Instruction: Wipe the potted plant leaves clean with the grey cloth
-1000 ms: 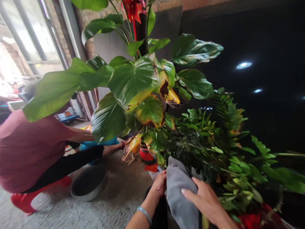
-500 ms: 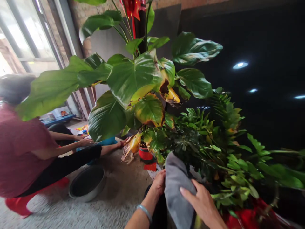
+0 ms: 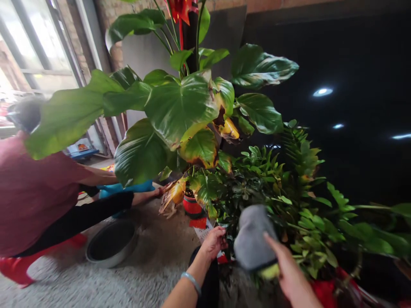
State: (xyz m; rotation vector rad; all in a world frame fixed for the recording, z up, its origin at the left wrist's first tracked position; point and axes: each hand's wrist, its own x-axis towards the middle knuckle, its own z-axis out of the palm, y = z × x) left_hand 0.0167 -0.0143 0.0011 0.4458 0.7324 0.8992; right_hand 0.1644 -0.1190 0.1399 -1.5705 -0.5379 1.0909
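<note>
My right hand (image 3: 287, 267) holds a soft gray cloth (image 3: 253, 239) up in front of the leafy dark green bush (image 3: 245, 188). My left hand (image 3: 214, 243), with a pale round bracelet (image 3: 192, 282) on its wrist, is near the cloth with its fingers curled, and I can't tell if they pinch anything. A round gray tub (image 3: 112, 244) sits on the rough gray floor (image 3: 61, 284).

Left hand (image 3: 213, 244) loosely curled; right hand (image 3: 286, 264) slightly blurred, both forearms (image 3: 180, 294) slanting inward
</note>
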